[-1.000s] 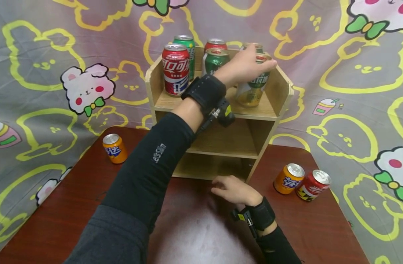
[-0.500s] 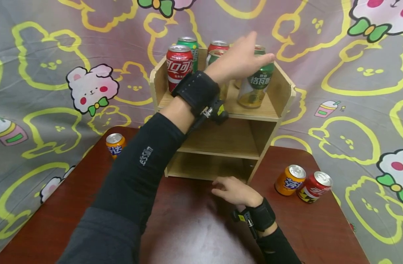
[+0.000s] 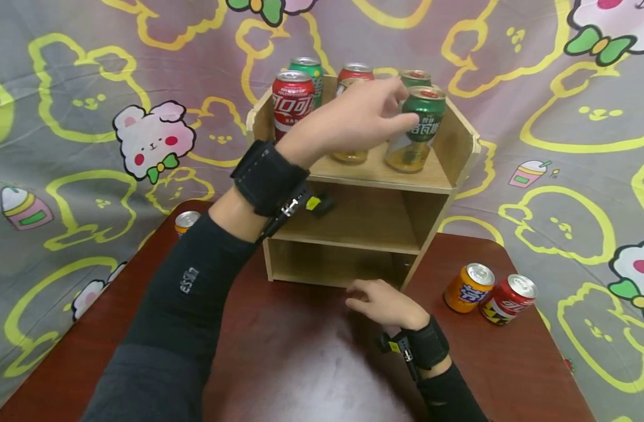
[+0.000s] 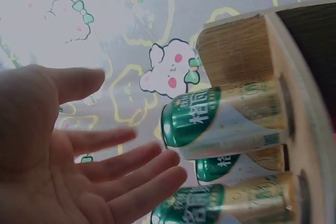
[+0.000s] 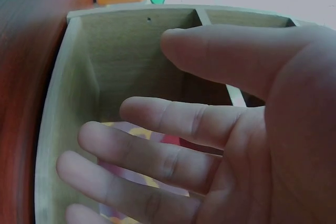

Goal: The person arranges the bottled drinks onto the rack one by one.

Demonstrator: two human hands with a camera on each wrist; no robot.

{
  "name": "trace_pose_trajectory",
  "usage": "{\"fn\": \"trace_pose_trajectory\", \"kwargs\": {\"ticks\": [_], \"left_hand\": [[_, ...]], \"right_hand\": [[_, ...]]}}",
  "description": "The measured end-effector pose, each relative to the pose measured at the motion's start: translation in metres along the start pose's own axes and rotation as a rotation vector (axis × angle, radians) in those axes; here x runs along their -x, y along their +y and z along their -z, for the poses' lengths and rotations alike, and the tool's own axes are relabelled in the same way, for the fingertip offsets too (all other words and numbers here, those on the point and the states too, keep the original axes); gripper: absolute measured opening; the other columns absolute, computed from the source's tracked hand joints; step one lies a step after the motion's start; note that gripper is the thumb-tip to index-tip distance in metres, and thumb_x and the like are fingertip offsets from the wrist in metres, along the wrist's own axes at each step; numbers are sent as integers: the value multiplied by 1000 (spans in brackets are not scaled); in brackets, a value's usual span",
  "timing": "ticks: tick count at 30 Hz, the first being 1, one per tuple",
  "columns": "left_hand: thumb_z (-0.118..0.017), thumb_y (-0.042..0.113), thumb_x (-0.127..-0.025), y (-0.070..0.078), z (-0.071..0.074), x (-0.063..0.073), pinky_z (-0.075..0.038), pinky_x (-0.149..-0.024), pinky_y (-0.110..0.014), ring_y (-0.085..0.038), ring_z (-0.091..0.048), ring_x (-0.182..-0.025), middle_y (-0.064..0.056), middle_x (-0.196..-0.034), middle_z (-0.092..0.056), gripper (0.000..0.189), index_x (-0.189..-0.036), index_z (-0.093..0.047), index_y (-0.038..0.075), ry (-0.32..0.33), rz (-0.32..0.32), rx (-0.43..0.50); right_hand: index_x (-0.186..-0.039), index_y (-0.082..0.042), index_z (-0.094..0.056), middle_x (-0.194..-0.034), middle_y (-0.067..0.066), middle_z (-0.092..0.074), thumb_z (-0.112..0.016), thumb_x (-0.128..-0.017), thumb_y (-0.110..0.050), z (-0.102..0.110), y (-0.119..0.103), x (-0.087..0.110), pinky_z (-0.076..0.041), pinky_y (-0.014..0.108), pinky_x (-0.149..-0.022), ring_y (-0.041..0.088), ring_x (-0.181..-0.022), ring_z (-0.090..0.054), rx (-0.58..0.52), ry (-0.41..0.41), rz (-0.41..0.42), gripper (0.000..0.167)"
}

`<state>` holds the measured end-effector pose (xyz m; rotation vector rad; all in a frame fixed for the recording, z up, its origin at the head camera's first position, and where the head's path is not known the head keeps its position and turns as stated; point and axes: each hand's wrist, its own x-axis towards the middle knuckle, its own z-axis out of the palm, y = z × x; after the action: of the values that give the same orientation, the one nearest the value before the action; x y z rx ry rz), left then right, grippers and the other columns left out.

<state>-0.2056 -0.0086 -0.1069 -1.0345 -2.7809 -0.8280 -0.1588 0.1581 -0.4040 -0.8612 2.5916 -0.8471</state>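
Note:
My left hand (image 3: 361,117) hovers in front of the top shelf, fingers spread and holding nothing. Just right of it stands an upright green and gold drink can (image 3: 417,132), apart from the fingers in the left wrist view, where the same can (image 4: 226,116) sits near the shelf's end panel. A second green and gold can (image 3: 351,157) is mostly hidden behind the hand, and another green-topped can (image 3: 416,76) stands behind. Low before the wooden shelf unit (image 3: 364,225), my right hand (image 3: 385,305) is relaxed with nothing in it.
On the top shelf's left are a red cola can (image 3: 292,97) and a green can (image 3: 311,69); a red-topped can (image 3: 355,73) stands mid-back. An orange can (image 3: 471,288) and a red can (image 3: 508,299) stand right on the table, another orange can (image 3: 186,220) left, partly behind my arm.
My left hand has come off the top of the front right green and gold can, moving left and toward me. That can stays on the shelf. The right hand keeps its place.

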Motion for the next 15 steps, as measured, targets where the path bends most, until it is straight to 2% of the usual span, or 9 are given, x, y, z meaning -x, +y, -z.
{"fn": "trace_pose_trajectory", "kwargs": {"ticks": [3, 7, 12, 15], "left_hand": [[-49, 39, -98, -9, -7, 15, -42, -88, -24, -9, -53, -106, 1, -118, -59, 38, -125, -54, 13, -35, -67, -36], [-52, 33, -97, -27, -19, 35, -44, -83, -25, -7, -57, -97, 4, -106, -63, 26, -112, -63, 15, -25, -133, -32], [-54, 31, -96, -51, -34, 59, -44, -79, -28, -8, -57, -90, 3, -101, -64, 25, -110, -66, 13, -21, -140, -12], [-55, 30, -96, -65, -45, 75, -44, -82, -29, -11, -56, -94, 1, -105, -63, 26, -111, -65, 12, -24, -133, -2]], "right_hand": [[-120, -6, -60, -112, 6, -63, -56, -96, -29, 4, 1, 3, -51, 36, -79, 17, -96, -62, 5, 12, -6, 33], [-120, -6, -60, -113, 8, -63, -55, -96, -29, 5, 2, 4, -51, 36, -79, 17, -96, -62, 9, 13, -18, 34], [-118, -8, -61, -109, 4, -64, -56, -96, -30, 5, 4, 3, -51, 35, -77, 15, -92, -62, 1, 24, -26, 32], [-117, -8, -61, -109, 4, -64, -56, -96, -32, 4, 6, 3, -51, 35, -77, 14, -93, -61, 1, 17, -24, 33]]}}
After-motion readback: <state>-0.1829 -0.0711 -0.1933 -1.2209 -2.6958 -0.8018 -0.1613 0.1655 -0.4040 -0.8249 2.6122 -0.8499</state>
